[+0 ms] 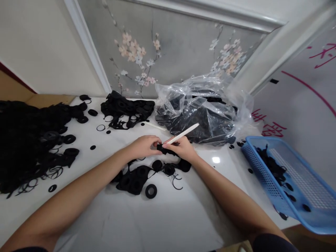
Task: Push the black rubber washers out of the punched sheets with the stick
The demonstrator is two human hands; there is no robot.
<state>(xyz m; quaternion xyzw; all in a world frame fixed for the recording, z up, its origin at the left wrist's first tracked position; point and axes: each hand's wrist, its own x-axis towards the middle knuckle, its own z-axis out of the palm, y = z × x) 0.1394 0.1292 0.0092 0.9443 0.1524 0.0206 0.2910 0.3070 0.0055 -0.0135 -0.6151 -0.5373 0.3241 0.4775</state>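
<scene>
My left hand (144, 146) and my right hand (182, 148) meet over the middle of the white table (168, 217). Both pinch a small black foam piece (163, 149) between their fingertips. The right hand also grips a thin white stick (183, 133) that slants up to the right. Just below the hands lies a black foam sheet (139, 176) with punched rings hanging from it. A loose black ring (151, 191) rests on the table in front of that sheet.
A big heap of black foam scrap (26, 140) covers the left side. Another black pile (126, 110) and a clear plastic bag of black parts (202, 115) sit at the back. A blue mesh basket (296, 182) holding black pieces stands at the right edge.
</scene>
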